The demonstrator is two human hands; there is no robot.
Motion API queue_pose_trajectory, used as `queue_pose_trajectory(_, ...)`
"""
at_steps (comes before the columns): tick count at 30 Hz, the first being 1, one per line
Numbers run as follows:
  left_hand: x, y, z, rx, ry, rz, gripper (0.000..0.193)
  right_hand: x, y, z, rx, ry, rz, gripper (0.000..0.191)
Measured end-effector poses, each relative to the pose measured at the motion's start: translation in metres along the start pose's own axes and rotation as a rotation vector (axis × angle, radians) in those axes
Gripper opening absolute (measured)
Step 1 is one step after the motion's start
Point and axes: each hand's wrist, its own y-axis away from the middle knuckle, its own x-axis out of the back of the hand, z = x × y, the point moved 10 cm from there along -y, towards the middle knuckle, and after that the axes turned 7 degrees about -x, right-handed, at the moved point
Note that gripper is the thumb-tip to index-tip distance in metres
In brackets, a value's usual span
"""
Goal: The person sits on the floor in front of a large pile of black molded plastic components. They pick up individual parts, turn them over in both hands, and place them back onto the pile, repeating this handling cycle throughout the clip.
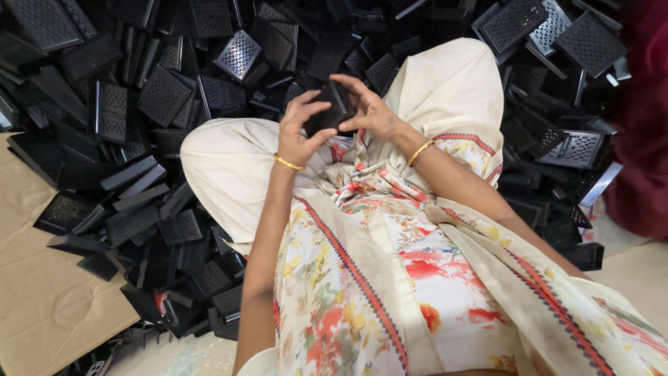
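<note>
I hold one small black plastic piece (330, 110) in both hands above my lap. My left hand (300, 131) grips its near left side, thumb on top. My right hand (372, 110) covers its far right side with curled fingers. Each wrist carries a gold bangle. My knees, in cream cloth (229, 167), are bent up on either side of my hands. A flowered cloth (390, 278) lies over my lap.
A big heap of black perforated plastic grille parts (163, 94) surrounds my legs, reaching left, far and right (577, 146). Brown cardboard (42, 292) lies flat at the left. Dark red cloth (643, 118) fills the right edge.
</note>
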Motion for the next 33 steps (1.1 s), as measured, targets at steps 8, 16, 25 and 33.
queue_pose_trajectory(8, 0.001, -0.002, 0.013, -0.108, -0.225, -0.078, 0.052, -0.001, 0.001, 0.000, -0.086, 0.107, 0.018, 0.099)
queue_pose_trajectory(16, 0.000, -0.005, 0.009, -0.119, -0.166, -0.144, 0.054, 0.001, 0.000, 0.006, -0.025, 0.063, -0.009, 0.098)
queue_pose_trajectory(25, 0.000, -0.016, 0.042, -0.278, -0.232, 0.071, 0.053, 0.014, -0.008, 0.000, 0.047, -0.367, 0.080, 0.078)
queue_pose_trajectory(33, 0.008, -0.004, 0.015, -0.052, -0.365, 0.163, 0.043, 0.042, -0.013, 0.054, -0.187, -0.169, 0.183, 0.068)
